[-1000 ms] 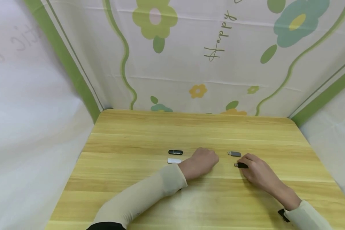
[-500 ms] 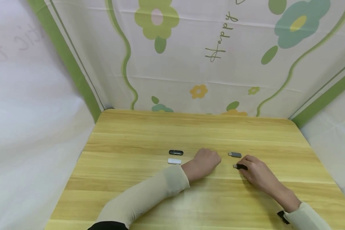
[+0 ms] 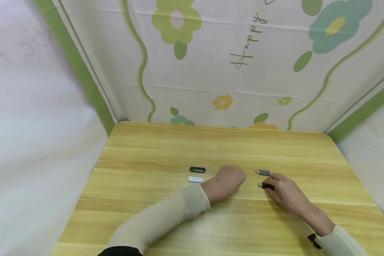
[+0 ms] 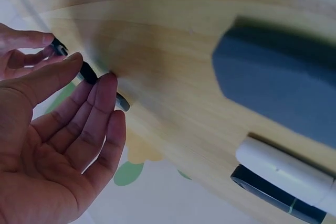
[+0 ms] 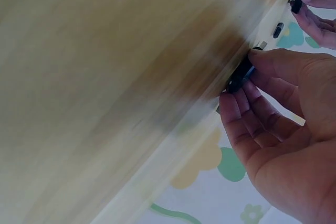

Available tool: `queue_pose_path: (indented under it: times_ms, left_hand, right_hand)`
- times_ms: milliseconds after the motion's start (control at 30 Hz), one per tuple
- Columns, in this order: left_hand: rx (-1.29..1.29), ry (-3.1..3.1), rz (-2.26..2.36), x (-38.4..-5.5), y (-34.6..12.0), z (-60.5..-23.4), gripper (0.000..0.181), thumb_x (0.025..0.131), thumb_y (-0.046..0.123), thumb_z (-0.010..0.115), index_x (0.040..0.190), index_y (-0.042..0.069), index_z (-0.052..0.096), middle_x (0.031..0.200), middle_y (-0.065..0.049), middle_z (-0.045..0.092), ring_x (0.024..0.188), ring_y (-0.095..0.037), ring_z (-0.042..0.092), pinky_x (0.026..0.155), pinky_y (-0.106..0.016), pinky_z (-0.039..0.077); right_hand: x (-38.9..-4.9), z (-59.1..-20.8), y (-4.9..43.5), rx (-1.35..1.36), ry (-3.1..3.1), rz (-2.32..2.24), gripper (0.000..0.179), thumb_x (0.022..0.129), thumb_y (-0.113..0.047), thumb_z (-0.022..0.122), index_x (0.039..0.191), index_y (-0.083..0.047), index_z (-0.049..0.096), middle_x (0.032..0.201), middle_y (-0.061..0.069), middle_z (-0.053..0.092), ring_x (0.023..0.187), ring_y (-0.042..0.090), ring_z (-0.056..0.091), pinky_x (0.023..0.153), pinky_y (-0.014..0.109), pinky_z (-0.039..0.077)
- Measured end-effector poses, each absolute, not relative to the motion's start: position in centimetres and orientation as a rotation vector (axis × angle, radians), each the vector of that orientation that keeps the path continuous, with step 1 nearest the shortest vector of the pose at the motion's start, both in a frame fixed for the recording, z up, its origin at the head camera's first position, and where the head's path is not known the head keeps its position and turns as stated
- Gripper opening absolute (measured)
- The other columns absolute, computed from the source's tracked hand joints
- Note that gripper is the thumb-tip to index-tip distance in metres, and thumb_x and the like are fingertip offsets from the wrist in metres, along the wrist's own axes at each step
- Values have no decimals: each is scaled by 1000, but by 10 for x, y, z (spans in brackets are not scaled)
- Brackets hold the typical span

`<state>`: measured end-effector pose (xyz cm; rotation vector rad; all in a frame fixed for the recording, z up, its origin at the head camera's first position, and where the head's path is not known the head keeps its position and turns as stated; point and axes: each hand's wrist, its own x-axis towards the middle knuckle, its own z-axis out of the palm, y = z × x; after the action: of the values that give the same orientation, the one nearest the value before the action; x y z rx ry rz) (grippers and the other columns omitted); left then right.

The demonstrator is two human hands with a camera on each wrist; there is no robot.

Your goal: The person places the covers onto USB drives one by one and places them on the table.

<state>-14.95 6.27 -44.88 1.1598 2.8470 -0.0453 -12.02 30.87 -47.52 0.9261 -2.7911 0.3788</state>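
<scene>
My right hand (image 3: 286,193) pinches a black USB stick (image 3: 268,186), its bare metal plug facing left toward my left hand (image 3: 227,181). Between thumb and fingertips, the left hand pinches a small black USB cap (image 4: 88,72), which its own back hides in the head view. The right wrist view shows the black USB stick (image 5: 241,72) slanting, plug end up, with the cap (image 5: 296,6) apart from it. Just beyond my right fingers lies a grey USB stick (image 3: 263,172), plug to the left.
Left of the left wrist, a black capped USB stick (image 3: 197,170) and a white one (image 3: 196,179) lie side by side on the wooden table (image 3: 140,149). A large dark shape (image 4: 273,77) is close in the left wrist view. A flowered curtain (image 3: 195,71) borders the far edge.
The black USB stick in my right hand has moved slightly left, toward the left hand. The left hand barely shifts, and the whole head view has drifted a little.
</scene>
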Motion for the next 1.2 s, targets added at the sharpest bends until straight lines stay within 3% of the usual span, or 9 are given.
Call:
queue_pose_path:
  times_ms: [233,433,967,1200]
  left_hand:
    - [1164,2846,-9,-150,61,-448,24,102,5,63,86,19,73,78,6,64,61,-6,45,52,-24,51]
    - [1144,2829,66,-150,60,-449,29,101,5,63,75,19,65,74,5,62,61,-7,47,52,-26,52]
    - [1114,2785,149,-149,63,-447,36,95,8,69,67,20,51,65,7,46,55,-7,38,46,-21,39]
    - [1119,2795,135,-147,65,-449,23,95,8,69,76,20,62,71,6,54,60,-8,42,48,-23,42]
  right_hand:
    - [-121,-473,303,961,-2790,389,28,76,1,92,101,-5,80,98,4,72,87,20,70,70,37,61]
    - [-122,-472,295,991,-2741,391,29,75,0,93,100,-5,80,99,6,72,89,23,72,73,39,62]
    - [-123,-464,277,1130,-2638,438,31,71,1,95,98,-4,80,97,0,69,85,12,67,69,29,60]
    - [-122,-464,271,1170,-2621,470,29,71,2,94,95,-6,80,94,-2,66,82,7,62,67,24,57]
